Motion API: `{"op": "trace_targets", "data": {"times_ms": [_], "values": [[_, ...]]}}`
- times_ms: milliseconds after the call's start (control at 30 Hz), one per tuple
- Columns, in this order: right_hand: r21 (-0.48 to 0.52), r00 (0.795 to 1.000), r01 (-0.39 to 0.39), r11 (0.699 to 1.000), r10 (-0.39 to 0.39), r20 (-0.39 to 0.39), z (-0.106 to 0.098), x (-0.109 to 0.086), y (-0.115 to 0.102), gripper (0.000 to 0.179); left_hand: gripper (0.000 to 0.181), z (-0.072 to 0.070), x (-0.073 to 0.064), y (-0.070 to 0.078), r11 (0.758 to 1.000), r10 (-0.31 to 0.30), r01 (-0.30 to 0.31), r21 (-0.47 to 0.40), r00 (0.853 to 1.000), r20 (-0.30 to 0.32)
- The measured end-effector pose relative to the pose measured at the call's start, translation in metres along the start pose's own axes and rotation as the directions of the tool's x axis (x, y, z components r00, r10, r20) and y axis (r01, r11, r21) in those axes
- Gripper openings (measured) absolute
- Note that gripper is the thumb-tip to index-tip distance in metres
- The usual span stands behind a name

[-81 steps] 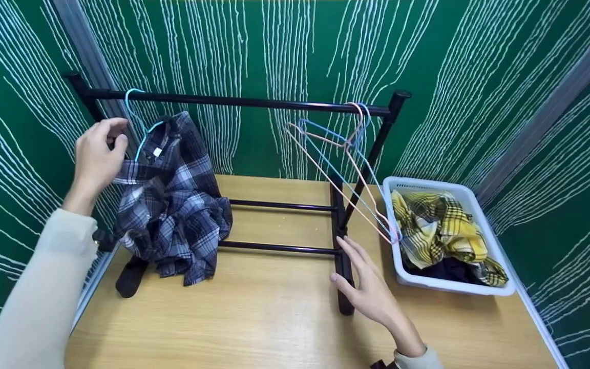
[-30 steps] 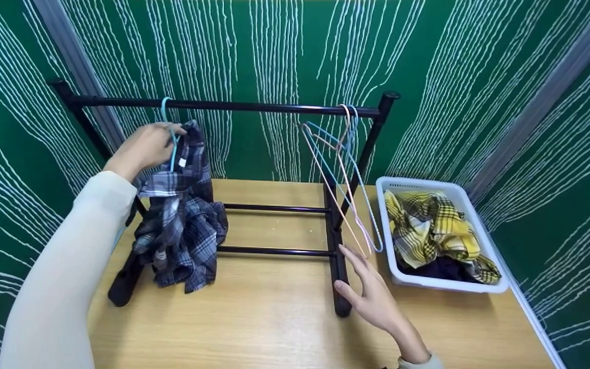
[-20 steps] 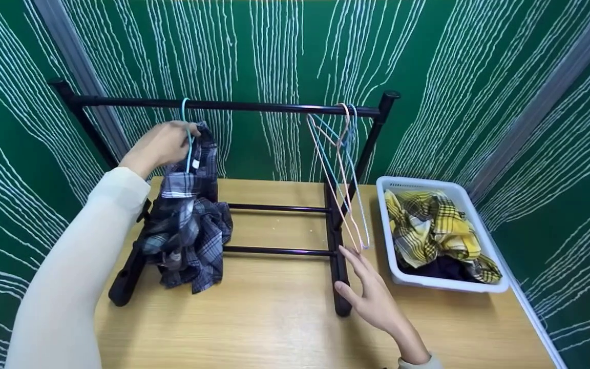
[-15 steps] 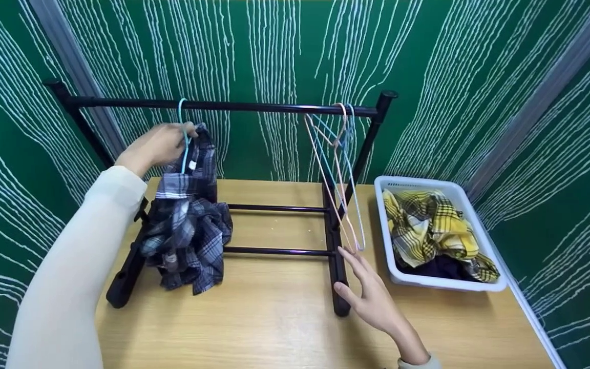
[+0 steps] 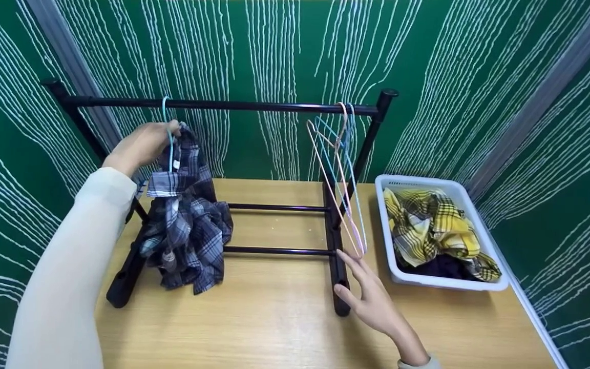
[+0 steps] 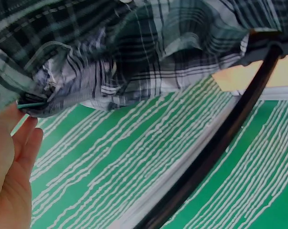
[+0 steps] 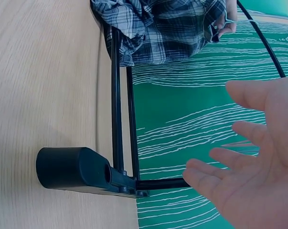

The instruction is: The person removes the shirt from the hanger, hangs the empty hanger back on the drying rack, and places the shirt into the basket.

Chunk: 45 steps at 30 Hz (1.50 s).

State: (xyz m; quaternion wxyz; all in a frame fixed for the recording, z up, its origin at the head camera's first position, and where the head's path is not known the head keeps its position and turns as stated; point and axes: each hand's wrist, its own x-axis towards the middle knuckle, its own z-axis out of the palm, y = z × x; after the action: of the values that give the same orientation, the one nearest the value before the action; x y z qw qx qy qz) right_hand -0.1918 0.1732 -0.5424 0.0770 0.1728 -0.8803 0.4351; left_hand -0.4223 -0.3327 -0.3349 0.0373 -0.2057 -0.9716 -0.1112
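Note:
A dark blue-and-white plaid shirt [image 5: 187, 215] hangs from a turquoise hanger [image 5: 164, 110] hooked over the black rack's top bar [image 5: 254, 106]. My left hand [image 5: 144, 143] grips the hanger just under its hook, at the shirt's collar. In the left wrist view, the fingers [image 6: 26, 148] meet a bit of turquoise hanger at the cloth's edge. Low by the rack's right foot [image 5: 342, 302], my right hand [image 5: 372, 297] is held with fingers extended and nothing in it. Just beyond its fingertips are the lower ends of a pink hanger [image 5: 340, 164] and a blue hanger [image 5: 355, 174], both bare.
To the right, a white plastic basket [image 5: 505, 284] holds a yellow plaid garment [image 5: 448, 225] and a dark navy cloth [image 5: 441, 269]. Two lower rails [image 5: 279, 251] join the rack's feet on the wooden table [image 5: 254, 318]. Green walls with white streaks [image 5: 274, 61] enclose the back and sides.
My left hand took hold of the turquoise hanger, slid it right along the bar, then slightly back left. The bare hangers swung. My right hand stayed nearly in place.

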Motion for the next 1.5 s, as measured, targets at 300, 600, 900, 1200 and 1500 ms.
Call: {"op": "trace_targets", "data": {"times_ms": [300, 600, 900, 1200, 1500], "values": [[0.04, 1.0, -0.009, 0.999, 0.008, 0.023, 0.003, -0.002, 0.001, 0.071, 0.027, -0.004, -0.005, -0.005, 0.996, 0.019, -0.014, 0.091, 0.998, -0.058], [0.042, 1.0, -0.005, 0.999, 0.004, 0.028, 0.003, -0.001, 0.0, 0.074, 0.008, -0.003, -0.01, -0.01, 0.988, 0.079, -0.067, 0.136, 0.993, -0.089], [0.015, 0.999, 0.047, 0.999, -0.047, 0.01, 0.003, 0.002, -0.002, 0.073, 0.009, 0.0, -0.006, -0.01, 0.987, 0.143, -0.125, 0.099, 0.969, -0.201], [0.02, 0.998, 0.058, 0.998, -0.058, -0.001, 0.0, 0.008, -0.006, 0.072, 0.021, -0.003, -0.003, 0.0, 0.989, 0.126, -0.09, 0.117, 0.924, -0.36], [0.122, 1.0, 0.023, 0.992, -0.023, -0.003, 0.0, 0.013, -0.009, 0.075, 0.023, -0.005, -0.002, 0.012, 0.986, 0.165, -0.135, 0.098, 0.868, -0.469]]}}
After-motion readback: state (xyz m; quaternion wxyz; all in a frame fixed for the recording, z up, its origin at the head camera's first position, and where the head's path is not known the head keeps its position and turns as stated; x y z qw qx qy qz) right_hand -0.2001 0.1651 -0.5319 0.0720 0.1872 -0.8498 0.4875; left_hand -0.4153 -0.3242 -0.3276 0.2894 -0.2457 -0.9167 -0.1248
